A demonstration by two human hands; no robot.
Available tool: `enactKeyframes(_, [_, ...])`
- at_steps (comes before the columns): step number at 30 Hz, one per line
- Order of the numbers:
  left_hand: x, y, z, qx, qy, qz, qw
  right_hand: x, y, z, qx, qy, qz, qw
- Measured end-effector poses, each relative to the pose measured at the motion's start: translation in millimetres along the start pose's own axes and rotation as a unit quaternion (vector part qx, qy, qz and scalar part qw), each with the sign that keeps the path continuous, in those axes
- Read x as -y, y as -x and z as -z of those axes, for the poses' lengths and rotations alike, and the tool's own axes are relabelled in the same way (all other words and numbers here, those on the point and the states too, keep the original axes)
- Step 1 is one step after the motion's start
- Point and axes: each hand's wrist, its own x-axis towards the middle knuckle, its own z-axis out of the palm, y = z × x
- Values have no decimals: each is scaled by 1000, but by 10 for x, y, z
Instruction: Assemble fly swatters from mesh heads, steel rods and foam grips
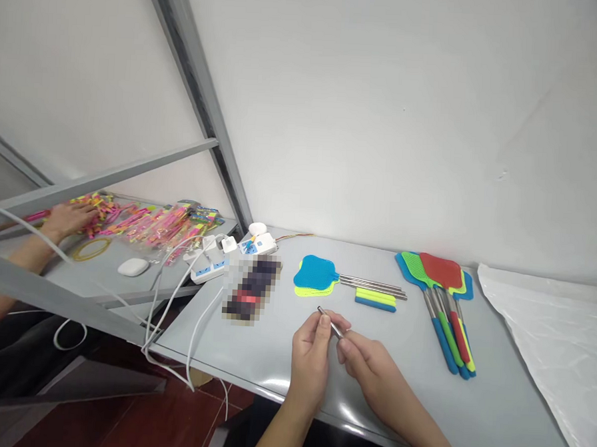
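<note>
My left hand (310,357) and my right hand (366,364) meet over the grey table (399,402), both pinched on a thin metal rod (329,322) that points up and to the left. Just beyond them lie a blue swatter head (314,272) stacked on a yellow-green one, their bare metal rods (373,285) reaching right. Two short handle sleeves (375,299), one yellow-green and one blue, rest below those rods. Further right lies a bundle of finished fly swatters (444,304) with red, green and blue heads.
A blurred dark object (251,288) and white power strips (216,262) with cables sit at the table's left end. A clear plastic bag (553,330) covers the right. On the neighbouring table another person's hand (66,221) touches colourful packets (148,222) next to a white case (133,267).
</note>
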Motion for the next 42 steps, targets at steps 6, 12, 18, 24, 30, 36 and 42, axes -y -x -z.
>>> enactKeyframes(6, [-143, -123, 100, -29, 126, -41, 991, 64, -392, 23, 32, 52, 43, 997])
enactKeyframes(12, [-247, -276, 337, -70, 236, -3, 969, -157, -1299, 135, -81, 302, 31, 949])
enactKeyframes(18, [-219, -338, 516, -38, 259, 91, 961, -323, -1843, 99, -72, 351, 0, 934])
enactKeyframes(24, [-85, -407, 587, 17, 285, 142, 948, -341, -1924, 184, -120, 314, -19, 942])
enactKeyframes(30, [9, -444, 519, 61, 291, 209, 932, -89, -1736, 444, -190, 191, 17, 963])
enactKeyframes(36, [7, -536, 181, 139, 242, 237, 931, 126, -1348, 581, -251, -87, 59, 962])
enactKeyframes(42, [124, -574, -219, 244, 198, 244, 918, -15, -1122, 542, -282, -401, 84, 868])
